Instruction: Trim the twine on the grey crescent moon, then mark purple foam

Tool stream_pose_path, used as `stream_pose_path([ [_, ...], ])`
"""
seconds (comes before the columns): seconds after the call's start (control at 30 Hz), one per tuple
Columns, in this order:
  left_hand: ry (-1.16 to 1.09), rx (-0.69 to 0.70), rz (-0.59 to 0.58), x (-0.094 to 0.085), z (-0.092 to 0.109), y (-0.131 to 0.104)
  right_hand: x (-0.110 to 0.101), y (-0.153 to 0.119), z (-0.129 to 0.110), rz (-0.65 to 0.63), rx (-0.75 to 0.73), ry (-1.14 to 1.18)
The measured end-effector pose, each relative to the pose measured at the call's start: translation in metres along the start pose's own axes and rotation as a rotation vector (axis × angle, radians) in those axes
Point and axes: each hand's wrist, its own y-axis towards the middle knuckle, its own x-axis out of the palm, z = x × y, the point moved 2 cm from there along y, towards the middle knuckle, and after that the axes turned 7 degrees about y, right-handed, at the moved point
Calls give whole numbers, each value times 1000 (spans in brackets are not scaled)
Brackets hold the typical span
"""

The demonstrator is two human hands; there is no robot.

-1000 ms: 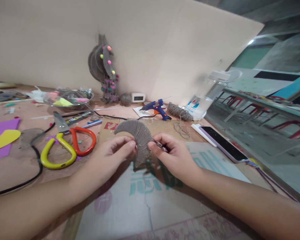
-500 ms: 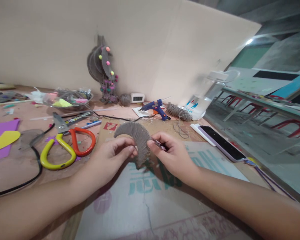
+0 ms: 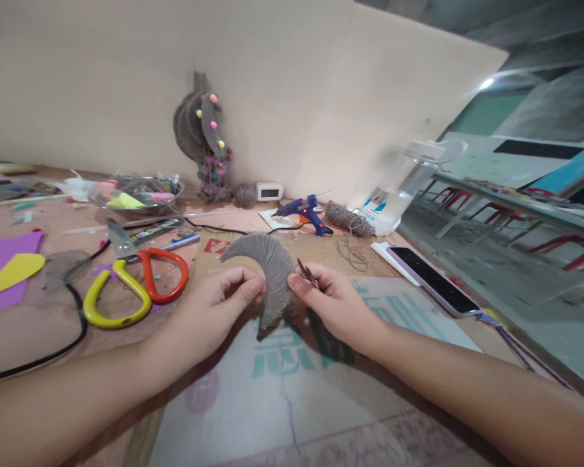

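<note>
A crescent moon wrapped in grey-brown twine (image 3: pixel 275 263) is held up above the cardboard sheet (image 3: pixel 233 415). Its inner curve is pinched between the thumb and fingers of my left hand (image 3: pixel 236 292). My right hand (image 3: pixel 328 292) is closed at the crescent's outer edge, its thumb and fingertip at or very near the twine. In that same hand lies a small pointed metal tool (image 3: pixel 308 274), its dark tips sticking up; the rest is hidden by my fingers. Large scissors with red and yellow handles (image 3: pixel 126 285) lie open left of my left hand.
Behind the cardboard are a blue glue gun (image 3: pixel 304 212), a twine bundle (image 3: pixel 350 217), a small digital clock (image 3: pixel 269 191) and a clear jug (image 3: pixel 394 188). A phone (image 3: pixel 433 279) lies right. A bowl of scraps (image 3: pixel 136 198) stands left, near a black cord (image 3: pixel 80 318). A moon decoration (image 3: pixel 199 130) rests against the wall.
The crescent has turned so its broad face shows more and its lower tip points further down. The metal tool's tips now stand clear above my right fingers. Both hands have barely moved.
</note>
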Motion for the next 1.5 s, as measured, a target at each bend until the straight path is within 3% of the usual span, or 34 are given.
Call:
stream_pose_path([
  [0.17,-32,-59,23,2,-4,2,-4,1,2,57,-16,56],
  [0.43,29,-86,-51,2,5,0,-4,0,0,57,-36,0],
  [0.7,-152,-69,66,2,-3,-1,-4,-1,-1,84,-47,2],
  [0.87,19,-56,-34,2,6,-1,-5,-1,-1,77,-34,4],
  [1.13,200,46,-94,2,13,-4,-2,2,-2,5,17,181],
  [1.5,227,28,-73,3,13,-6,-3,4,-2,9,74,224],
])
